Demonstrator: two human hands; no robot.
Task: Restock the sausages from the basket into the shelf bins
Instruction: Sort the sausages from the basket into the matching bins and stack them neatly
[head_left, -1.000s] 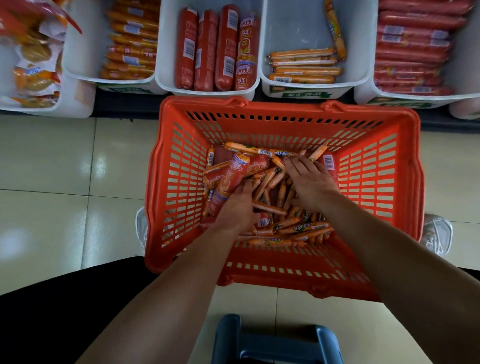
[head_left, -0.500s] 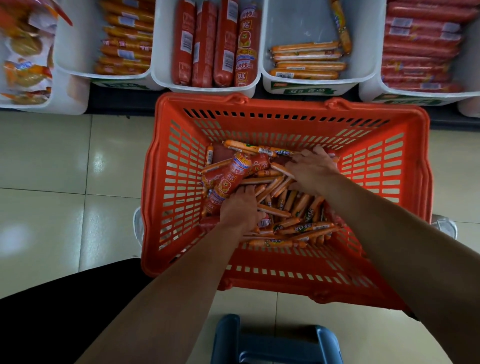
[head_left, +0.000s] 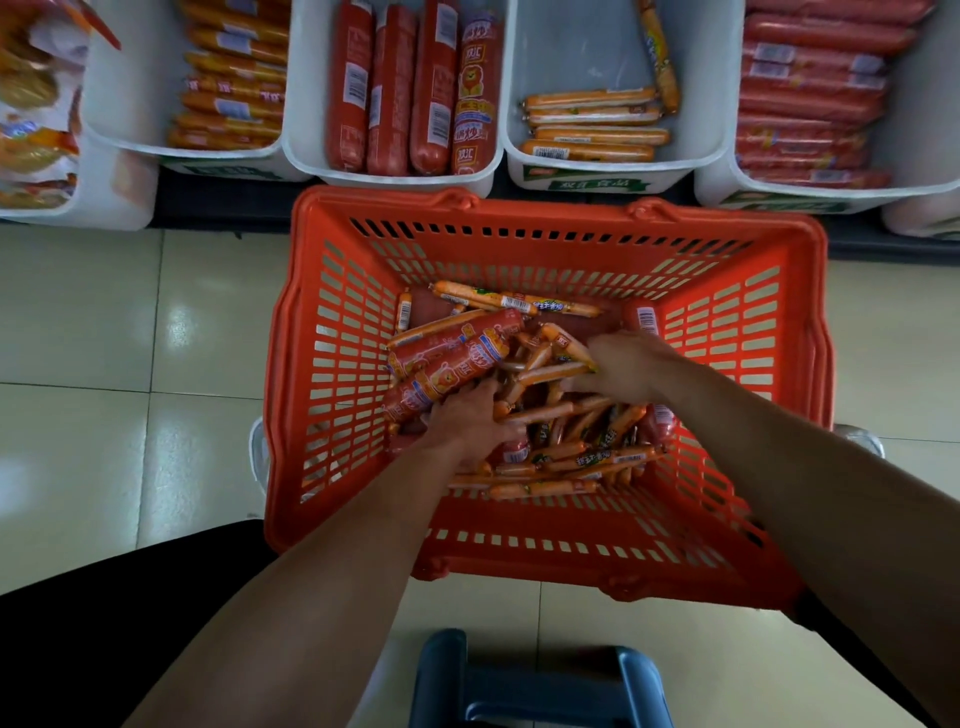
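An orange plastic basket (head_left: 332, 364) stands on the floor in front of the shelf, holding a heap of thin orange sausages (head_left: 566, 457) and thick red sausages (head_left: 447, 364). Both my hands are down in the heap. My left hand (head_left: 467, 421) rests on the pile beside the thick red sausages; its fingers are curled and partly hidden. My right hand (head_left: 628, 369) is closed around a few thin orange sausages (head_left: 556, 371) that stick out to its left. White shelf bins line the top: one with thin orange sausages (head_left: 592, 124), one with thick red sausages (head_left: 410, 88).
More white bins hold orange sausages (head_left: 228, 88) at upper left and red sausages (head_left: 810, 88) at upper right. Bagged snacks (head_left: 36, 104) lie at far left. A blue stool (head_left: 535, 680) stands below the basket. Pale floor tiles surround it; my shoes flank the basket.
My right hand has slid to the right and closed on a few thin sausages. My left hand shifted slightly within the pile. The view moved a little closer to the basket.
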